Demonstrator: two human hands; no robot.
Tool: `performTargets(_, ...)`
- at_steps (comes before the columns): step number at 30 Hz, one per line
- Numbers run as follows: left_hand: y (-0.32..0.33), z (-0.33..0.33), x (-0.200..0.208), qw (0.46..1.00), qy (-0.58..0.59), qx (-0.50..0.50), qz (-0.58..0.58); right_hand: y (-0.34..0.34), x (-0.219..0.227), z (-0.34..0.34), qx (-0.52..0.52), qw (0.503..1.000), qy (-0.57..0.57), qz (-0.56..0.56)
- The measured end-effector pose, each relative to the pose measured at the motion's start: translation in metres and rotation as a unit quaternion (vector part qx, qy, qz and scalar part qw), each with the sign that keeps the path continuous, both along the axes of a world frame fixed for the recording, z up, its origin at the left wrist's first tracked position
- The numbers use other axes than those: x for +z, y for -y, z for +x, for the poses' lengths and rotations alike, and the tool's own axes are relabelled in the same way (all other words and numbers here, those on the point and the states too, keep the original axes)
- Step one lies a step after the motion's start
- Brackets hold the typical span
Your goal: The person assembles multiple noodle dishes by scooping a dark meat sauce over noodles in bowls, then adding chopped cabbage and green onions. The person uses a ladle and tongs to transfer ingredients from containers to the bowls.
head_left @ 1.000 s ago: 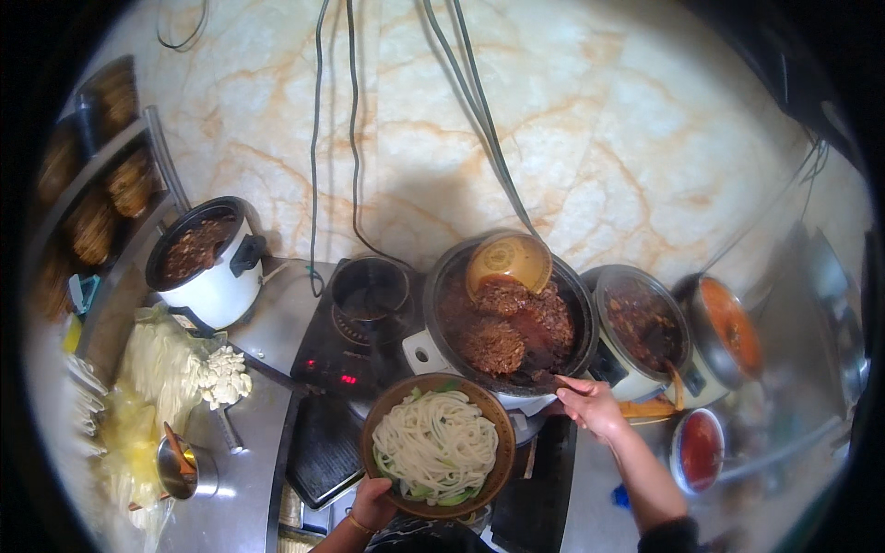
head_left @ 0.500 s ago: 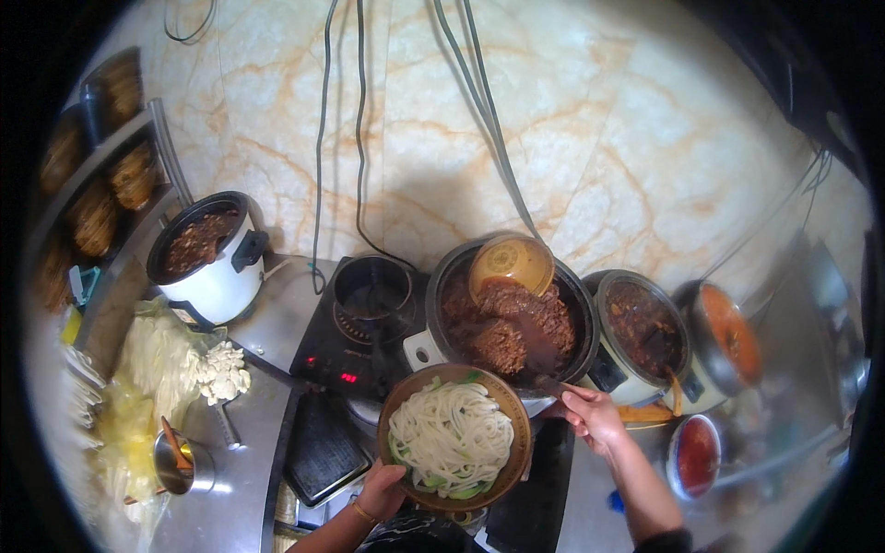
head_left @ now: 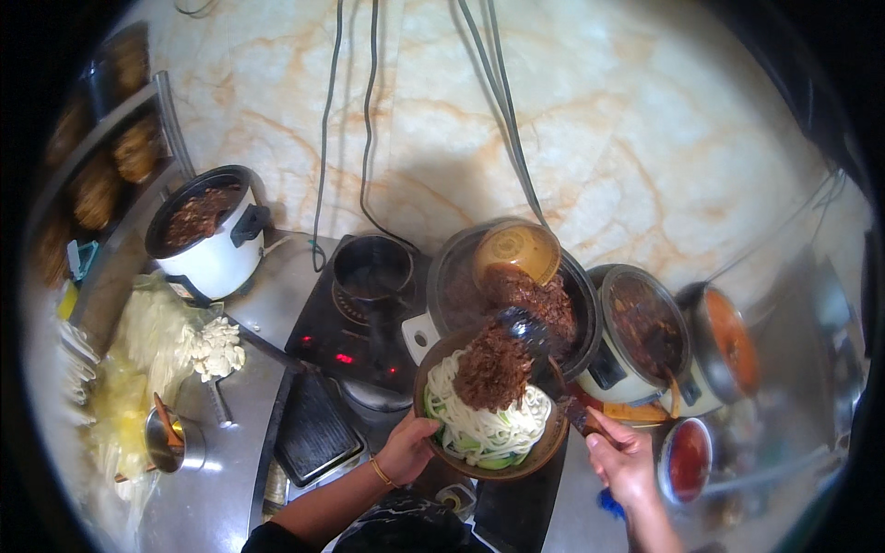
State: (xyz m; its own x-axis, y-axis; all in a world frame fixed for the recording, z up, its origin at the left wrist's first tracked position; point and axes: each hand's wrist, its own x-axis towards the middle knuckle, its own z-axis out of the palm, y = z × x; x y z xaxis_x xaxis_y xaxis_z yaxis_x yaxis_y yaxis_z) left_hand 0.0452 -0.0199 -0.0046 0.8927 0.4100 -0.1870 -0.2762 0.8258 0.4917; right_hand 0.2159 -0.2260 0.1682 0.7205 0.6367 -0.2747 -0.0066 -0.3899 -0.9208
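Observation:
My left hand (head_left: 408, 446) grips the left rim of a brown bowl (head_left: 555, 441), thumb over the edge. White noodles (head_left: 475, 435) and some green leaves fill the bowl. A heap of brown minced-meat sauce (head_left: 493, 370) lies on the noodles. My right hand (head_left: 623, 458) is closed round the dark handle of a ladle (head_left: 525, 328). Its metal head, tipped over the far side of the bowl, is partly bared beside the sauce. Just beyond, a large cooker pot (head_left: 590, 300) holds more meat sauce, with a yellow-brown bowl (head_left: 522, 247) lying tilted in it.
An induction hob (head_left: 318, 341) with a small dark pot (head_left: 373, 267) stands left of the cooker. Two more pots, one of dark stew (head_left: 645, 323) and one of orange soup (head_left: 730, 336), sit at the right. A red sauce bowl (head_left: 690, 461) is near my right hand.
My right hand has brought the ladle of meat sauce out of the pot and tipped it over the noodles. My left hand has moved the bowl right, against the pot's near side.

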Motion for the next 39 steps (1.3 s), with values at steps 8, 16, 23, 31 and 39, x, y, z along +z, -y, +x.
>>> performTargets(8, 0.005, 0.006, -0.01, 0.999, 0.0, -0.011, -0.037, 0.024, -0.011, 0.013, 0.001, 0.968, 0.251, -0.021)
performTargets(16, 0.002, 0.006, -0.018, 0.999, 0.047, -0.001, -0.016, 0.031, -0.011, 0.009, 0.112, 0.808, 0.574, -0.07)
performTargets(23, -0.011, -0.01, -0.021, 0.998, 0.057, 0.013, -0.017, 0.01, -0.021, 0.04, -0.077, 0.975, 0.208, -0.033)
performTargets(31, -0.017, -0.057, -0.025, 0.996, 0.022, 0.088, 0.001, -0.089, -0.098, 0.082, 0.175, 0.873, 0.445, -0.09)
performTargets(39, -0.018, -0.095, -0.04, 0.992, -0.015, 0.124, 0.012, -0.085, -0.089, 0.077, -0.008, 0.989, -0.148, 0.025)
